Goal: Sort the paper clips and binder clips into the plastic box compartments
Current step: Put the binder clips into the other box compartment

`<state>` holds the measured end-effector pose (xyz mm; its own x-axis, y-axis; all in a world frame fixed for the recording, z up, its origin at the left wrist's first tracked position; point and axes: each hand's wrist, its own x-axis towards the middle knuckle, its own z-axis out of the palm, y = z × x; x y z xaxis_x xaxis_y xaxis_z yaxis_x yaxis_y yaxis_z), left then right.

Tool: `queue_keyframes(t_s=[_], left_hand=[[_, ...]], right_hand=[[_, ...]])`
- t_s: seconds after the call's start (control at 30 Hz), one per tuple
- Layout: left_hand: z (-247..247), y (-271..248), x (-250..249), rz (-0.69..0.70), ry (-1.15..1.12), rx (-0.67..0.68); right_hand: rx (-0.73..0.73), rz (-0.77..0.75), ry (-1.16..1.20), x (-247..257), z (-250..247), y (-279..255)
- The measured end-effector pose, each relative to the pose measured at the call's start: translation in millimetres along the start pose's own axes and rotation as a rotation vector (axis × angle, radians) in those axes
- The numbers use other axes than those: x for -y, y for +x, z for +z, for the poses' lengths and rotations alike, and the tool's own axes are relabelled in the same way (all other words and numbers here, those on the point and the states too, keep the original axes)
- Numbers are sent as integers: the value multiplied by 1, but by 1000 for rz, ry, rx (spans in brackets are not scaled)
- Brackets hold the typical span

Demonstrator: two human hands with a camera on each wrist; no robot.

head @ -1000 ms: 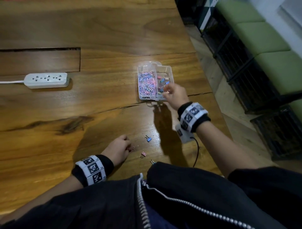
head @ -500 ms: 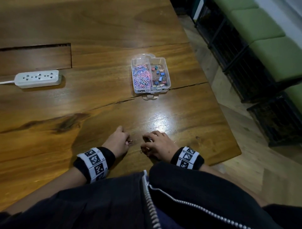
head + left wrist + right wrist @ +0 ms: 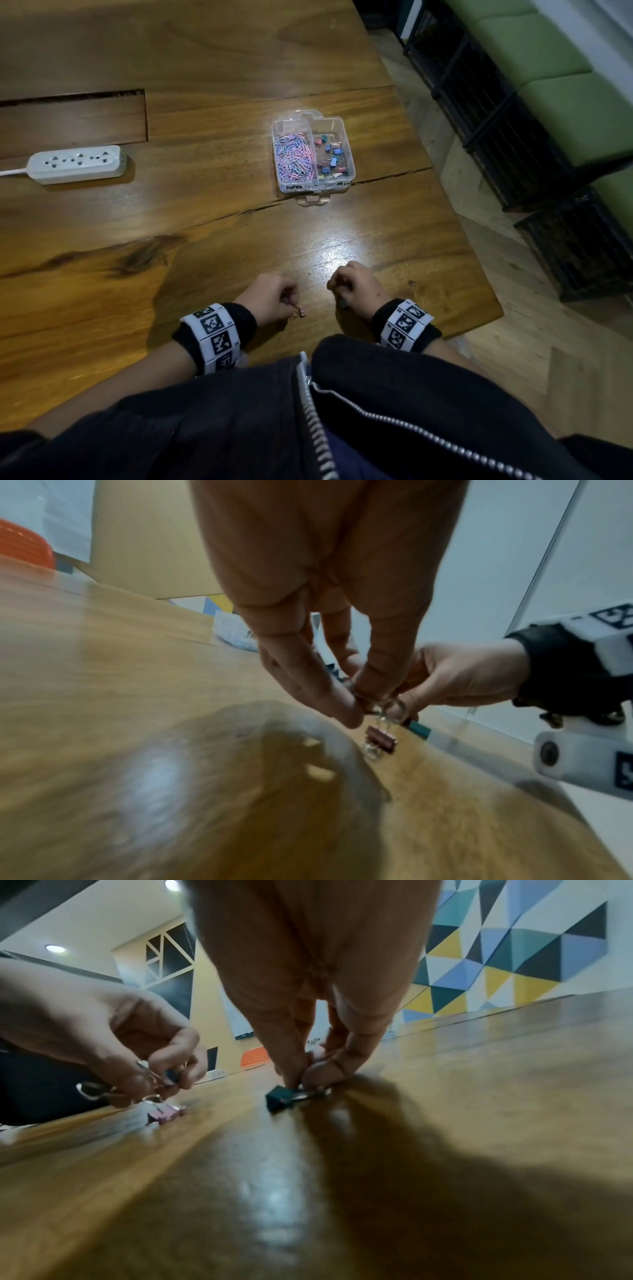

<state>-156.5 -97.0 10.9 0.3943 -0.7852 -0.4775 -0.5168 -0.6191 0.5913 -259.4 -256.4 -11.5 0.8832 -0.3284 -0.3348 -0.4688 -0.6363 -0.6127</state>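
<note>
Since half a second ago: our left hand (image 3: 270,296) has lifted off the table (image 3: 205,212) and now dangles a pink binder clip (image 3: 301,312) by its wire handle, pinched in the fingertips with at least one more clip; the clip's body touches the wood. Our right hand (image 3: 354,286), then spread over a clip, now pinches a teal binder clip (image 3: 279,1097) against the table.

Plastic box (image 3: 347,144): well ahead; paper clips (image 3: 294,157) left compartment, binder clips right.

Writing: handwritten label on the box front, "PAPER" legible; the right-hand word is illegible.

Power strip (image 3: 75,164): cord cut off at the frame edge.
</note>
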Motion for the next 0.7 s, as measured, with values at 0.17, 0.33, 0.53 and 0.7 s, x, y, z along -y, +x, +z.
queue_keyframes(t_s=[0.17,0.33,0.53,0.7], left_hand=[[9,8,-12,206,206,86],[22,13,-11,233,352,92],[19,15,-10,224,317,102],[11,17,-4,182,227,61]], right_hand=[[-84,142,368,-12,-8,-4],[-167,266,602,-19,-29,-16],[-6,226,284,-12,-18,-29],[106,67,-72,-12,3,-31]])
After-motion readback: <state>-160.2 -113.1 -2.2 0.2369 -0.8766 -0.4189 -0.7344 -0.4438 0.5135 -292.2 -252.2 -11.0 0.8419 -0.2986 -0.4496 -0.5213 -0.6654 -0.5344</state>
